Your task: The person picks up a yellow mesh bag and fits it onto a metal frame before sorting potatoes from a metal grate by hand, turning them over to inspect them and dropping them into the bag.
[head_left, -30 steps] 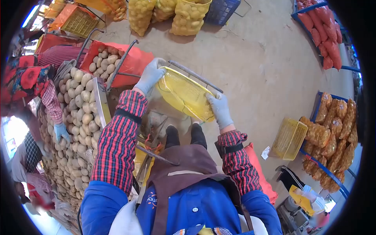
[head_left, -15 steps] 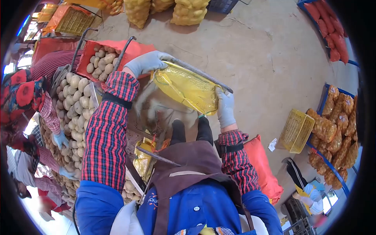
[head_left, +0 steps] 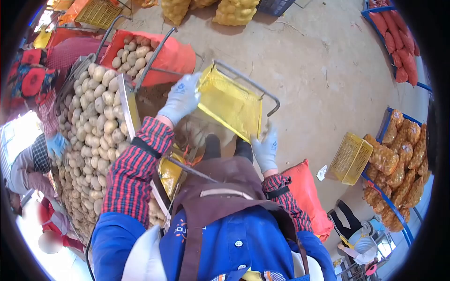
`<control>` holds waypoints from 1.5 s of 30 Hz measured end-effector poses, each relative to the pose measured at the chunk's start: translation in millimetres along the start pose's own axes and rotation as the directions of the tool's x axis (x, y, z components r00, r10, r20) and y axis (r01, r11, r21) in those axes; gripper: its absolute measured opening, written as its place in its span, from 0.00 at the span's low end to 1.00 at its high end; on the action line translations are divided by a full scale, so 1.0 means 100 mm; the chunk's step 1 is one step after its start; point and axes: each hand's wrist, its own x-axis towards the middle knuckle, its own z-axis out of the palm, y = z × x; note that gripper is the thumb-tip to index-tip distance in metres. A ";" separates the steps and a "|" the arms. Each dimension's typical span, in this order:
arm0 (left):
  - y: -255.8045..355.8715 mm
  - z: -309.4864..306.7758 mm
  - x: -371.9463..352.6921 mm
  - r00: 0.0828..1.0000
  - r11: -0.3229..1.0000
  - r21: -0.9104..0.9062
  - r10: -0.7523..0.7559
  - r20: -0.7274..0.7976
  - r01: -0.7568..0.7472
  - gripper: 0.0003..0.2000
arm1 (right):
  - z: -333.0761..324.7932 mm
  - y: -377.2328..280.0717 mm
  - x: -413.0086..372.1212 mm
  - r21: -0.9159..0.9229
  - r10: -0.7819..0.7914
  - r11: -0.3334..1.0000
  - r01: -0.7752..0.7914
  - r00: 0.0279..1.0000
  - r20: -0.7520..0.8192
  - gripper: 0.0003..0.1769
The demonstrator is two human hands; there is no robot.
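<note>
The yellow mesh bag [head_left: 229,103] is hung open from a bent metal frame [head_left: 246,80] at 12 o'clock. Its 9 o'clock edge is met by the gloved left hand [head_left: 182,97]; whether the edge is pinched there cannot be told. The gloved right hand [head_left: 266,151] is held at the bag's 5 o'clock corner, its thumb and fingers spread apart, the fingertips blurred.

Loose potatoes [head_left: 96,136] are heaped at 9 o'clock, where they are touched by a co-worker's gloved hand [head_left: 57,145]. More potatoes are held in a red-lined container [head_left: 171,58] between 10 and 11 o'clock. A red sack [head_left: 307,196] is laid at 4 o'clock, and a yellow crate [head_left: 350,159] is placed at 3 o'clock, beside filled net bags [head_left: 398,164].
</note>
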 end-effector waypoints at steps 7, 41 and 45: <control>0.13 -0.24 -0.06 0.774 0.560 0.550 0.548 0.315 -0.620 0.18 | -0.25 -0.70 0.13 -0.438 -0.702 0.572 0.694 0.690 0.176 0.24; -0.57 -0.54 -1.42 0.819 0.680 0.460 0.516 0.253 -0.571 0.44 | -0.05 -1.01 -0.80 -0.339 -0.492 0.625 0.704 0.692 0.529 0.51; -0.46 -0.57 -1.35 0.860 0.713 0.483 0.389 0.331 -0.508 0.34 | 0.08 -0.85 -0.84 -0.335 -0.597 0.572 0.749 0.660 0.457 0.34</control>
